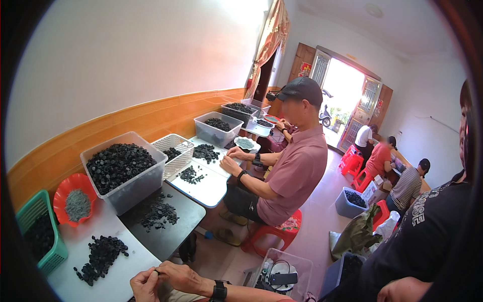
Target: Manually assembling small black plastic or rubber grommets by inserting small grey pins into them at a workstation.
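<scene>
At the lower edge, over the near rim of the white table [108, 274], my left hand [144, 286] and my right hand [179, 276] meet fingertip to fingertip. Both are closed in a pinch. Between the fingers a bit of a small dark piece [157, 272] shows; the rest is hidden. A black band [219, 291] circles my right wrist. Just beyond the hands lies a loose pile of small black pieces [103, 258]. A red scalloped bowl [61, 200] of grey-green bits and a green basket [56, 254] with dark pieces stand to the left.
A large clear bin [124, 193] full of black pieces sits by the wall. More pieces lie on a dark table [188, 217]. One person [299, 166] works at the adjoining white table; another in black [422, 236] is close at the right. A clear box [302, 267] stands on the floor.
</scene>
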`<state>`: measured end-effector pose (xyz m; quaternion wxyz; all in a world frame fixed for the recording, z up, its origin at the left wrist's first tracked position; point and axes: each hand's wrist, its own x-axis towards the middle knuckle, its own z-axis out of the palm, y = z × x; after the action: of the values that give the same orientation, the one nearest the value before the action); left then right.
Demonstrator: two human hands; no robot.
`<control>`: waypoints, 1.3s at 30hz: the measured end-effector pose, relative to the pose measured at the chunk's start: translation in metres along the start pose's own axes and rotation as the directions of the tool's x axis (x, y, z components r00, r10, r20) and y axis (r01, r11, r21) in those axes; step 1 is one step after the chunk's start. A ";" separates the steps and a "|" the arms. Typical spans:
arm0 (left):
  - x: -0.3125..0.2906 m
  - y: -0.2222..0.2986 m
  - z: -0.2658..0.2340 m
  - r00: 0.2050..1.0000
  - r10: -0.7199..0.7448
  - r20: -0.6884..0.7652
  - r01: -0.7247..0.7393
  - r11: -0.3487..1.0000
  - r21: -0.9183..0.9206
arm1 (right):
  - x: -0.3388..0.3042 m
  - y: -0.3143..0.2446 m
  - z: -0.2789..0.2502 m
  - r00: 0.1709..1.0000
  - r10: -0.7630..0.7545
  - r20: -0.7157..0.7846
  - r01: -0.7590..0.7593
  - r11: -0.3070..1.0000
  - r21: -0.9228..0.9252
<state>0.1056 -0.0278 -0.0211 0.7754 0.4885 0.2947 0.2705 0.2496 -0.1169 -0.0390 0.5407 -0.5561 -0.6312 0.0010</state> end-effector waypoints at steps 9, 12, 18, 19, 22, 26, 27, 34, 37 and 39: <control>0.000 -0.003 0.003 0.994 0.003 0.112 -0.004 1.000 0.009 | -0.004 -0.018 -0.025 0.985 0.096 0.145 -0.090 0.995 -0.049; 0.000 -0.006 0.006 0.983 0.000 0.185 0.005 1.000 -0.025 | -0.008 -0.013 -0.027 0.992 0.005 0.124 0.008 0.995 -0.102; 0.003 -0.010 0.004 0.971 -0.035 0.235 0.009 0.994 0.109 | -0.011 -0.033 -0.043 0.994 -0.032 0.106 0.063 0.950 -0.305; 0.001 -0.009 0.009 0.975 -0.009 0.222 -0.012 0.996 0.089 | -0.016 -0.029 -0.040 0.993 -0.010 0.118 0.048 0.946 -0.321; -0.004 -0.007 0.005 0.968 -0.047 0.248 0.031 0.997 0.068 | -0.017 -0.030 -0.036 0.991 -0.002 0.130 0.046 0.940 -0.337; -0.013 0.001 -0.009 0.967 -0.101 0.236 0.075 0.990 0.118 | -0.020 -0.026 -0.028 0.989 -0.057 0.135 0.094 0.955 -0.283; -0.019 0.007 -0.005 0.967 -0.076 0.241 0.052 0.993 0.102 | -0.021 -0.025 -0.024 0.989 -0.069 0.134 0.104 0.955 -0.277; -0.031 0.010 -0.018 0.985 0.010 0.170 -0.043 0.981 0.189 | -0.014 -0.024 -0.008 0.980 -0.133 0.148 0.159 0.971 -0.176; -0.031 0.008 -0.024 0.990 -0.015 0.138 -0.018 0.972 0.236 | -0.015 -0.019 -0.001 0.973 -0.137 0.187 0.174 0.965 -0.195; -0.036 0.012 -0.020 0.993 -0.050 0.107 0.028 0.979 0.201 | -0.016 -0.016 0.002 0.971 -0.149 0.187 0.180 0.971 -0.160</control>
<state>0.0656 -0.0368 -0.0103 0.7429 0.5723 0.2861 0.1965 0.2338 -0.1327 -0.0416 0.4304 -0.5452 -0.7176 -0.0511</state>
